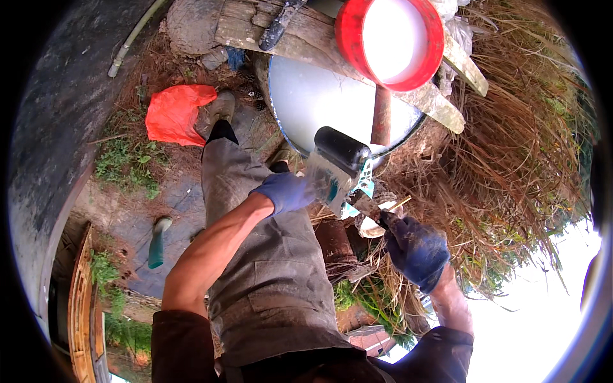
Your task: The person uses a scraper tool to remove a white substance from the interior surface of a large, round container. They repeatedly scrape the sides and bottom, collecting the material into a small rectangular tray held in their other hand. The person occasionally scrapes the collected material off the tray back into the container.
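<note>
Outdoors in daylight, dry grass (511,147) heaps at three o'clock. A red bag (174,112) lies on dirt ground (137,217) at ten o'clock.

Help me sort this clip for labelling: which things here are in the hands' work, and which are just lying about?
In hand:
left hand on a clear plastic bottle with a black cap
right hand gripping a pale cut piece, hard to identify

Lying about:
red bowl
orange plastic bag
wooden planks across the blue-rimmed barrel
green-handled tool
dry grass
</note>
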